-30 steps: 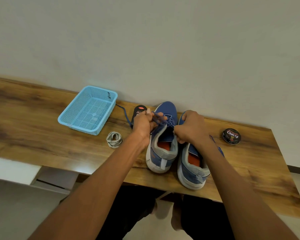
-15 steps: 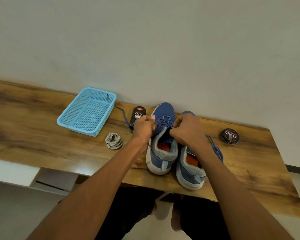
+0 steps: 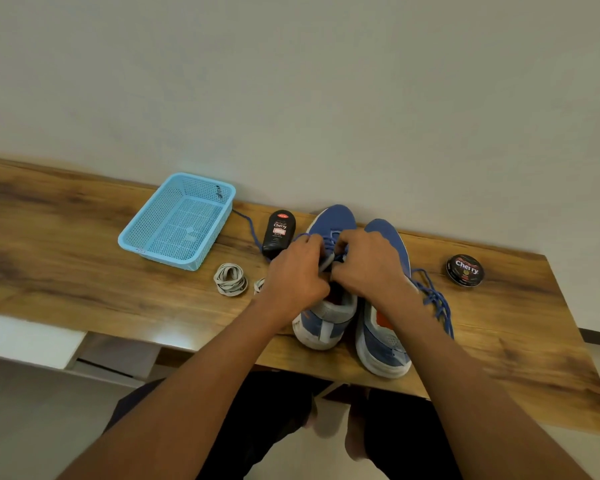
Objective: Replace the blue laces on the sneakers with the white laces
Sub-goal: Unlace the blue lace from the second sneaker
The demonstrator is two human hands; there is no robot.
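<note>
Sneakers [image 3: 329,306] point toes to wall (heels toward person).

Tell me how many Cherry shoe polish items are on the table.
2: a black polish bottle standing between the blue basket and the sneakers, and a round polish tin right of the sneakers.

I note a wood-grain tabletop [image 3: 66,244] set against a pale wall [image 3: 291,81]. A light blue mesh basket [image 3: 177,220] sits at back left. Just right of it a black Cherry polish bottle [image 3: 278,232] lies flat. A round Cherry polish tin [image 3: 465,270] sits far right.
</note>
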